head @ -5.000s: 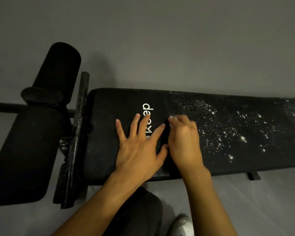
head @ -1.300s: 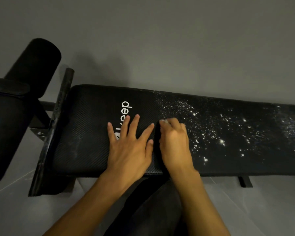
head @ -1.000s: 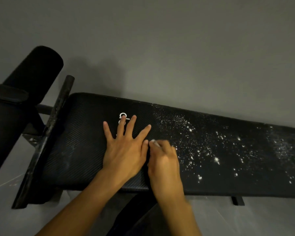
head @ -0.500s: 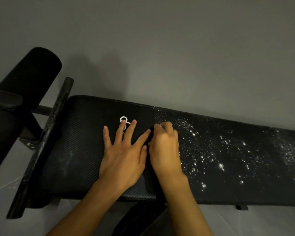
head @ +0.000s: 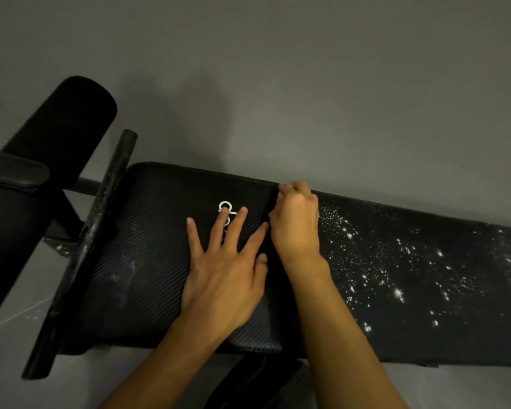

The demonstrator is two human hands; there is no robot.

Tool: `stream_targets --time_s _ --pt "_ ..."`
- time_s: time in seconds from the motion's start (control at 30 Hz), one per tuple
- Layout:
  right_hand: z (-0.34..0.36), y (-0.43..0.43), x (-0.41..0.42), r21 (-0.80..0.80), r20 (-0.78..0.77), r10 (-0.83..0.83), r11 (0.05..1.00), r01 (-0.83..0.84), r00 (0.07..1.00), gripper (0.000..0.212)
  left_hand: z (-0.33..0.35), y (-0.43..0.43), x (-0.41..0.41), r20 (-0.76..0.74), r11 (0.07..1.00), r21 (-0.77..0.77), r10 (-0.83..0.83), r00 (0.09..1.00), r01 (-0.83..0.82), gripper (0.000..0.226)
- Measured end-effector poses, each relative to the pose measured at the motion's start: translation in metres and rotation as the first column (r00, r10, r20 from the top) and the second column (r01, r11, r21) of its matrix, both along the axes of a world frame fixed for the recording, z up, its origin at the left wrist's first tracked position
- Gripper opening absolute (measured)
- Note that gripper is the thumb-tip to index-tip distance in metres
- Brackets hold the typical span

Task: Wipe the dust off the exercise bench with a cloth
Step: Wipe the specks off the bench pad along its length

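— How far along is the wipe?
— Roughly a third, I'd judge. Nearest, the left hand [head: 222, 278] lies flat on the surface [head: 148, 261], fingers straight and spread, gripping nothing. The stretch around it, as far as the bar [head: 101, 231], looks mostly clean.
— And the cloth [head: 275, 305]?
— It's dark on dark and hard to make out. I take it for the black strip beside the right hand [head: 295, 228], whose fingers are curled on it at the far edge.
— What's left?
— White dust [head: 381, 270] speckles everything right of that hand.
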State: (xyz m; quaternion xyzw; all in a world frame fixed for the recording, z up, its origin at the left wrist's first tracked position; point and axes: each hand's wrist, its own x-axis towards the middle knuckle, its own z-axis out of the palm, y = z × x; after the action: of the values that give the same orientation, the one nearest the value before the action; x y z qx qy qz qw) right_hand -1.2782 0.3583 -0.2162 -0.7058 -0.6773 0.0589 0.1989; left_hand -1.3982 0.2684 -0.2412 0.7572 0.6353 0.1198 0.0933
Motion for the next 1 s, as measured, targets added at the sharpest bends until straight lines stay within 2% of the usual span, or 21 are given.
stream_targets --time_s 0.17,0.23,0.33,0.53,0.6,0.7,0.8,0.9,1.0 --pt "-0.001 -0.030 0.006 0.057 0.034 0.139 0.988 -0.141 0.990 0.032 0.001 0.000 0.000 0.016 1.000 -0.004 -0.001 1.000 0.001 0.057" --pt "0.000 -0.025 0.012 0.056 0.028 0.103 0.993 -0.104 0.994 0.034 0.001 0.000 0.000 0.024 1.000 0.000 0.001 1.000 -0.001 0.057" --pt "0.001 0.011 0.003 0.032 -0.005 0.013 0.999 -0.013 1.000 0.019 0.002 -0.001 0.000 0.026 1.000 0.003 0.010 1.000 -0.010 0.060" --pt "0.002 0.001 -0.003 0.020 0.036 0.263 0.964 -0.264 0.964 0.023 0.002 -0.001 0.002 0.029 0.999 0.001 0.046 0.999 -0.046 0.068" --pt "0.000 0.002 0.010 0.050 0.081 0.202 0.977 -0.206 0.976 0.022 0.001 0.000 0.002 0.032 0.999 0.007 0.052 0.998 -0.052 0.068" --pt "0.000 0.026 0.006 0.090 0.052 0.091 0.991 -0.096 0.994 0.016 0.001 0.000 0.003 0.030 0.999 0.004 0.047 0.998 -0.047 0.069" --pt "0.001 0.032 -0.016 0.036 0.046 0.200 0.979 -0.201 0.979 0.019 0.001 -0.001 0.002 0.030 0.999 0.015 0.048 0.998 -0.049 0.070" --pt "0.008 0.003 -0.015 -0.028 0.006 0.330 0.944 -0.330 0.944 0.028 0.001 0.000 0.002 0.033 0.999 0.012 0.048 0.998 -0.048 0.071" --pt "0.011 -0.049 0.000 -0.042 0.013 0.331 0.943 -0.330 0.944 0.034 -0.001 0.000 0.000 0.027 0.999 0.019 0.037 0.999 -0.038 0.068"
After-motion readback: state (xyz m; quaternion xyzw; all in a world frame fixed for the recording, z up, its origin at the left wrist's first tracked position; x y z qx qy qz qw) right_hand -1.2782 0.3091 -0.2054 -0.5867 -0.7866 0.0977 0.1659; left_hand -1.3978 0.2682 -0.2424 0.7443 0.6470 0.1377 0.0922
